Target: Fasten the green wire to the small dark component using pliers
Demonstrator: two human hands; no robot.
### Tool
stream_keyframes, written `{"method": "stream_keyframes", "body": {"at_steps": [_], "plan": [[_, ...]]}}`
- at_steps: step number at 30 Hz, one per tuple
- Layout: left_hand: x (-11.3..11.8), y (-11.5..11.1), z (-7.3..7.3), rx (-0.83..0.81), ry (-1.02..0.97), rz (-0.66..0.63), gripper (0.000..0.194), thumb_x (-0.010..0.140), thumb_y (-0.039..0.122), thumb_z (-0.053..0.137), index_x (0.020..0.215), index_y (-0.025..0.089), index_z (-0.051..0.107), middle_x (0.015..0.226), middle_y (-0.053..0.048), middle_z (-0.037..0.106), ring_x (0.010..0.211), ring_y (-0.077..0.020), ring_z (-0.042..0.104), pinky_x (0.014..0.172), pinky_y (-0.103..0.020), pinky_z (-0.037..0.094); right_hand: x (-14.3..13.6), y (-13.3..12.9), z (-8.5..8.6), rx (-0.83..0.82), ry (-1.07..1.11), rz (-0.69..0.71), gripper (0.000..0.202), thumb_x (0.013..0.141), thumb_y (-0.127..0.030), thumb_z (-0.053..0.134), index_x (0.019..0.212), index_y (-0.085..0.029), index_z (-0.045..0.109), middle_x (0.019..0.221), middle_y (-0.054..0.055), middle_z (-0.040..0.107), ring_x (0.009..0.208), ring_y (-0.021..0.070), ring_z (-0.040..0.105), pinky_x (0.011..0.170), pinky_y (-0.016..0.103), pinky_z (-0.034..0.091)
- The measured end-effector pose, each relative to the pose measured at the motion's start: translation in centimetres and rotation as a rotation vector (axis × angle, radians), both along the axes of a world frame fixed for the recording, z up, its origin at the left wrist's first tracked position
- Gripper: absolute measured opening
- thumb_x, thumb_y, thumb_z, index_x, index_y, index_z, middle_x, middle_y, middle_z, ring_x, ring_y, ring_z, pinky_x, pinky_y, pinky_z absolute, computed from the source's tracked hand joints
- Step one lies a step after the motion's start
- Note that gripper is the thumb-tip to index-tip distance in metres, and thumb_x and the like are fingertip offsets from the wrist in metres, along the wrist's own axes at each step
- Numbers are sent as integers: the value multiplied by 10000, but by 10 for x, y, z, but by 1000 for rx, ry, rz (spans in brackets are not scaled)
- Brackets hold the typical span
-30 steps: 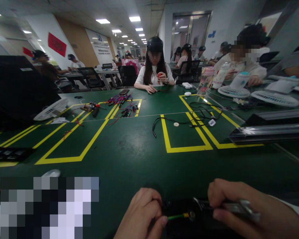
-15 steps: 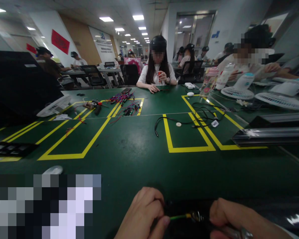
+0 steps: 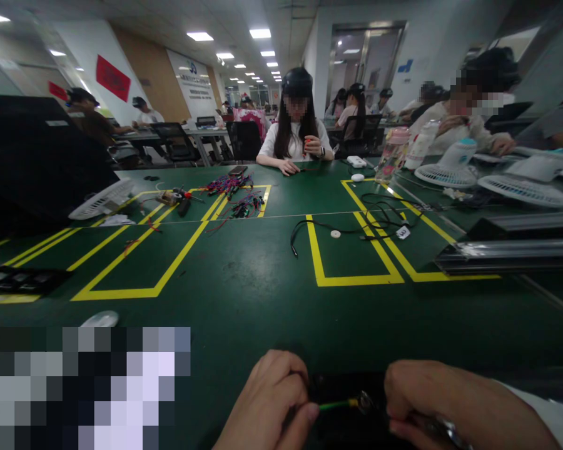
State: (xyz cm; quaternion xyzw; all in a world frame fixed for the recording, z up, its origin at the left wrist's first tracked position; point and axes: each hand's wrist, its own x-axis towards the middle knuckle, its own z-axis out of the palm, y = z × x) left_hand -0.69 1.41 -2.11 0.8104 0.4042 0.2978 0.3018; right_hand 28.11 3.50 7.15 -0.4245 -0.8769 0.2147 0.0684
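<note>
My left hand [image 3: 274,400] is closed at the bottom middle, thumb and finger pinching a green-and-yellow wire [image 3: 333,405]. At the wire's right end is a small metal ring-like piece [image 3: 365,402]. My right hand [image 3: 422,397] is closed just right of that end, around a shiny metal tool [image 3: 445,430]. Most of the tool is hidden by the fingers, so its kind does not show. A dark black part [image 3: 333,381] lies under and between both hands; its outline is hard to make out.
Yellow tape [image 3: 356,281] marks the green table [image 3: 253,312]. Black cables [image 3: 375,215], a white disc [image 3: 335,234] and black metal profiles [image 3: 511,250] lie to the right. Bundled wires [image 3: 229,183] and a small fan [image 3: 104,199] lie left. A person [image 3: 296,134] sits opposite.
My right hand has shifted slightly left and turned, nearer the wire's end, and a white sleeve shows behind it. My left hand has hardly moved and still pinches the wire.
</note>
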Motion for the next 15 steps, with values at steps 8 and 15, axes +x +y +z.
{"method": "stream_keyframes", "body": {"at_steps": [8,15], "plan": [[1,1,-1,-6,-1,4,155,925,113,548,835,227,493,1029,-25,636,952,-232,581,813,-362,424,5,11,13,-83,93,195,253,854,-14,669,872,-256,596,823,-58,692,685,139,643,611,214,460],[0,2,-1,8,8,-22,151,956,137,540,843,229,500,1037,-31,634,958,-236,584,818,-361,429,11,7,15,-90,115,82,209,866,-75,672,900,-270,606,817,-60,698,670,142,648,607,218,472]]}}
